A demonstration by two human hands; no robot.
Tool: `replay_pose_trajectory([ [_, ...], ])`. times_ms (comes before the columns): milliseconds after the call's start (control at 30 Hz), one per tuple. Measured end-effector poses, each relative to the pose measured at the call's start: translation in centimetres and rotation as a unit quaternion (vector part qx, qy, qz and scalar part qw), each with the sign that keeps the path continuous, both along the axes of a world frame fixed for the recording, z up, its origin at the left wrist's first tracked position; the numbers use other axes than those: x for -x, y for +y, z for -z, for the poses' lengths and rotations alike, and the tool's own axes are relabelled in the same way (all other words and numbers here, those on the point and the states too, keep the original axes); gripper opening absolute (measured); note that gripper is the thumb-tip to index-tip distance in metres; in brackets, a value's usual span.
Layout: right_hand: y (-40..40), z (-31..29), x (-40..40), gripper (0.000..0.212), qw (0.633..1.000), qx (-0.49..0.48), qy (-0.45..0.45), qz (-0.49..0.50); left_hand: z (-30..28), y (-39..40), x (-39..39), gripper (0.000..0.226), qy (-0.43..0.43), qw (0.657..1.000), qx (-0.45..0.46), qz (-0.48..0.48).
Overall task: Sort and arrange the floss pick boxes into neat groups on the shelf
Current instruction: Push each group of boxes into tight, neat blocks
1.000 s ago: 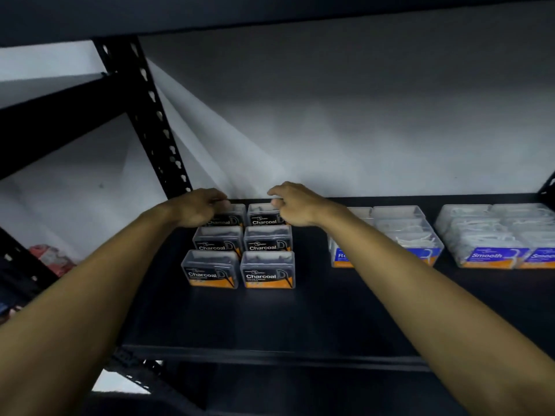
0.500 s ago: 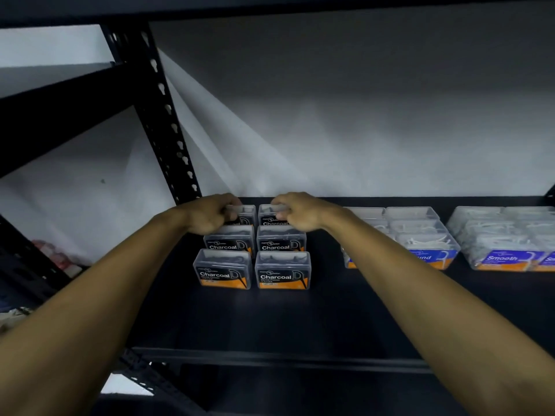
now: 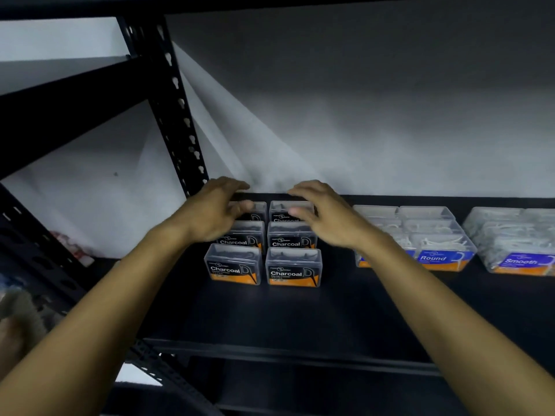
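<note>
Half a second ago both hands were curled on the two back Charcoal boxes. Now the left hand [image 3: 214, 216] and the right hand [image 3: 322, 216] are lifted from them, with fingers spread and relaxed, and they hold nothing. The left fingertips are blurred and close to the back left box [image 3: 255, 213], so I cannot tell if they touch it or not. To my judgement this means the last adjustment of the back row is finished and the hands are leaving this group.

The Charcoal group [image 3: 264, 244] stands on the left part of the shelf [image 3: 300, 313] in two columns and three rows, all labels to the front. The front left box [image 3: 232, 264] and the front right box [image 3: 293, 267] are just beside each other with a thin gap, and the rows behind them look straight.

Every box is a clear plastic case with a lid. The Charcoal ones have dark picks inside. To the right, well apart, the Round group [image 3: 432, 235] holds white picks, and the Smooth group [image 3: 516, 238] near the right edge also holds white picks. The three kinds are separated, so the sorting seems almost complete.
</note>
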State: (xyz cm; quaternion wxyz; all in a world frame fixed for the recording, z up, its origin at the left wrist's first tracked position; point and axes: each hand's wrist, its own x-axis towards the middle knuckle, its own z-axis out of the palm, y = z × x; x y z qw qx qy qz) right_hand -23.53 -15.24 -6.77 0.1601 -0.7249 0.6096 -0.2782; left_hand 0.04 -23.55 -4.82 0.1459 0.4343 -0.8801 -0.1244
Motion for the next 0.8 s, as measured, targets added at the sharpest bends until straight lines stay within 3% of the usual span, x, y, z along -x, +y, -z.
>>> replay_pose_trajectory([
  [100,4.5,2.3,-0.8,0.044,0.989,0.141,0.041,-0.019,-0.4,4.8,-0.8,0.055,0.007,0.998,0.057,0.013],
  [233,8.0,5.1,-1.0,0.049,0.969,0.202,0.142,-0.031,0.8,8.2,-2.2,0.061,-0.087,0.986,0.139,0.01],
  [433,8.0,6.1,-2.1,0.052,0.94,0.226,0.256,-0.005,3.7,8.6,-3.6,0.049,-0.124,0.966,0.22,0.05],
  [800,7.1,6.3,-3.3,0.055,0.935,0.218,0.275,0.057,5.0,7.6,-2.8,0.041,-0.092,0.959,0.267,0.031],
])
